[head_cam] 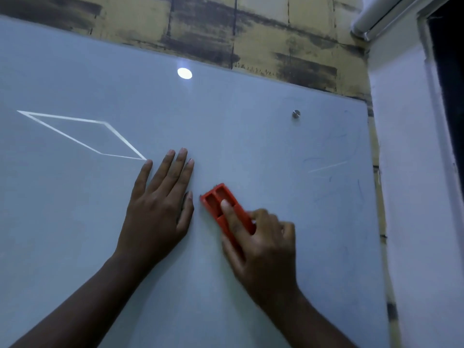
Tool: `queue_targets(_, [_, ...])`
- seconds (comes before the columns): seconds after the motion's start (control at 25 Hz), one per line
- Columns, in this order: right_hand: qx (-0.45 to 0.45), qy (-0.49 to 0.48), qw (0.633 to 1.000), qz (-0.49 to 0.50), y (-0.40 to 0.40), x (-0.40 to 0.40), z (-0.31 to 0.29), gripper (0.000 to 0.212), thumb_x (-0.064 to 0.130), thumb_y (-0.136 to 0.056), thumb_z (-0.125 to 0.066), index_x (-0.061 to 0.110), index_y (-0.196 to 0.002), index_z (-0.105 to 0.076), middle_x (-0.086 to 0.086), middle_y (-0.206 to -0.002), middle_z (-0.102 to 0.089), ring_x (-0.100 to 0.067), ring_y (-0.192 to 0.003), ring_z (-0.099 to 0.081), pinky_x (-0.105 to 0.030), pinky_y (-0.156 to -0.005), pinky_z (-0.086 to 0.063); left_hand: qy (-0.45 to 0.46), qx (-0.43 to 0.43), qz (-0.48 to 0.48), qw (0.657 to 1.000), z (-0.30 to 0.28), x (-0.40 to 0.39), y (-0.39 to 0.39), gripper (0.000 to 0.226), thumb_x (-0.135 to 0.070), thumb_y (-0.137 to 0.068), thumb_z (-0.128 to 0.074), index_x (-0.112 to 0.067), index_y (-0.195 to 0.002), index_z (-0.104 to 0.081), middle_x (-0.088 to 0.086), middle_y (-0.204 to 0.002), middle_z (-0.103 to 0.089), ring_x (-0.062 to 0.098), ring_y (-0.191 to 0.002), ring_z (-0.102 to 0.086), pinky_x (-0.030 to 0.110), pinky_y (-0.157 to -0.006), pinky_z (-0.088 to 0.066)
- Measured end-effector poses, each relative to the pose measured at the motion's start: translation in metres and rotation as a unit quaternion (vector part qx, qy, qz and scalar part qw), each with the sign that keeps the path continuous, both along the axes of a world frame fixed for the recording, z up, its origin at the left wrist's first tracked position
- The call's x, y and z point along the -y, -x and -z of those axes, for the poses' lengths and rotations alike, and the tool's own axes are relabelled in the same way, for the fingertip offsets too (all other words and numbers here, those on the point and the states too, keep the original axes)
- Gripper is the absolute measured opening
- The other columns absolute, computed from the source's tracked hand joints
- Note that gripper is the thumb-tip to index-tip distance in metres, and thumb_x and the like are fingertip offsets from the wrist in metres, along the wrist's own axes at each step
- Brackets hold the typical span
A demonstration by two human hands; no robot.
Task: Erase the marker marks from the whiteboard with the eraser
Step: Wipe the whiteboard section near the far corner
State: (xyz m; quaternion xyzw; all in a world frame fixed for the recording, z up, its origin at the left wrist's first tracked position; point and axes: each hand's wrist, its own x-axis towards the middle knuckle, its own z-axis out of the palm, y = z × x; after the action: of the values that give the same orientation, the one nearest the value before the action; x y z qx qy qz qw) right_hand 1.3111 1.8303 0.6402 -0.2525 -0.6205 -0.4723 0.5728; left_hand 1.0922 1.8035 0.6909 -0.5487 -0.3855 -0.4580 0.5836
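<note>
A pale whiteboard (226, 136) fills most of the view. My left hand (160, 207) lies flat on it with straight fingers spread, just left of centre. My right hand (261, 247) grips a red eraser (218, 199) and holds it against the board, index finger stretched along its top. The eraser's free end points up and left, close to my left thumb. Faint blue marker marks (336, 156) remain on the board's right part, above and right of the eraser.
A metal mounting stud (296, 114) sits near the board's upper right. A bright round light reflection (184, 73) and reflected white lines (82, 134) show on the board. A white wall (414, 197) borders the board's right edge; patterned wallpaper (263, 33) lies above.
</note>
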Motion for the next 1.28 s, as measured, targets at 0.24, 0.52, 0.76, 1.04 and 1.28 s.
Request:
queue_targets(0.24, [-0.163, 0.102, 0.979, 0.064, -0.078, -0.015, -0.036, 0.056, 0.034, -0.101, -0.059, 0.033, -0.156, -0.046, -0.012, -0.114, -0.061, -0.034, -0.094, -0.059, -0.046, -0.079, -0.044, 0.019, 0.007, -0.001, 1.0, 0.045, 0.006, 0.003, 0.061, -0.025, -0.107, -0.042, -0.002, -0.163, -0.035, 0.014, -0.173, -0.027, 0.03, -0.162, -0.025, 0.058, -0.13, -0.021])
queue_targets(0.52, [-0.135, 0.105, 0.984, 0.057, -0.045, -0.001, 0.027, 0.06, 0.024, -0.097, -0.062, 0.03, -0.154, -0.048, -0.013, -0.124, -0.062, -0.036, -0.095, -0.058, -0.045, -0.079, -0.043, 0.05, 0.063, -0.017, 0.997, 0.078, 0.007, -0.013, 0.066, -0.027, -0.108, -0.038, -0.001, -0.167, -0.023, 0.017, -0.176, -0.017, 0.032, -0.164, -0.015, 0.062, -0.13, -0.014])
queue_targets(0.76, [-0.007, 0.103, 0.994, 0.027, -0.031, 0.01, 0.114, 0.066, 0.018, -0.095, -0.072, 0.037, -0.153, -0.048, -0.01, -0.131, -0.062, -0.031, -0.1, -0.059, -0.045, -0.084, -0.043, 0.078, 0.083, -0.037, 0.993, 0.124, 0.005, -0.027, 0.071, -0.027, -0.107, -0.039, -0.002, -0.168, -0.015, 0.018, -0.177, -0.01, 0.035, -0.165, -0.011, 0.066, -0.129, -0.012])
queue_targets(1.04, [-0.043, 0.156, 0.985, -0.054, -0.09, -0.004, 0.096, 0.062, 0.036, -0.089, -0.071, 0.038, -0.149, -0.054, -0.003, -0.116, -0.063, -0.03, -0.098, -0.058, -0.045, -0.08, -0.047, 0.091, 0.098, -0.039, 0.99, 0.178, 0.007, -0.034, 0.067, -0.03, -0.109, -0.037, -0.004, -0.168, -0.02, 0.017, -0.177, -0.014, 0.034, -0.164, -0.013, 0.064, -0.13, -0.011])
queue_targets(1.28, [-0.224, 0.187, 0.95, -0.115, -0.122, -0.025, 0.116, 0.072, 0.037, -0.093, -0.074, 0.021, -0.157, -0.044, -0.003, -0.111, -0.061, -0.023, -0.1, -0.055, -0.049, -0.085, -0.051, 0.084, 0.119, -0.043, 0.988, 0.212, 0.004, -0.041, 0.064, -0.028, -0.11, -0.037, -0.004, -0.167, -0.022, 0.018, -0.176, -0.016, 0.034, -0.164, -0.012, 0.062, -0.131, -0.008])
